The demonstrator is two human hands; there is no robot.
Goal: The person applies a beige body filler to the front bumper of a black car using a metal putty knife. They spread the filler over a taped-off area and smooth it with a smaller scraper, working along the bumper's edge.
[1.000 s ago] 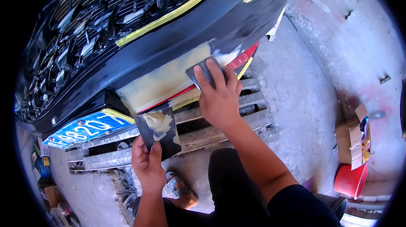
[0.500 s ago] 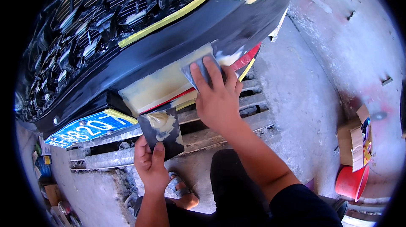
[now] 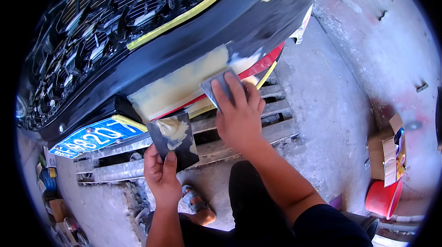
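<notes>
A dark car bumper [image 3: 184, 58] crosses the upper half, with a smooth cream patch of filler [image 3: 179, 81] on its lower face. My left hand [image 3: 163, 173] grips a dark, flat square plate [image 3: 184, 152] between thumb and fingers. A lump of cream filler [image 3: 171, 129] lies on that plate. In my right hand [image 3: 239, 113] is a grey, flat filler spreader [image 3: 215, 86], pressed under the fingertips. It lies over the lower right end of the patch, by the red strip [image 3: 262, 66]; whether its edge touches the bumper I cannot tell.
Yellow masking tape [image 3: 184, 17] lines the edge below the black grille [image 3: 115, 21]. A blue licence plate [image 3: 99, 137] projects at left. Under the bumper is a slatted grate [image 3: 221, 150]. A cardboard box [image 3: 384, 155] and red bucket [image 3: 383, 198] stand at right.
My right hand and the spreader have moved down the bumper, uncovering the patch's upper right part. My left hand with the plate has shifted only slightly.
</notes>
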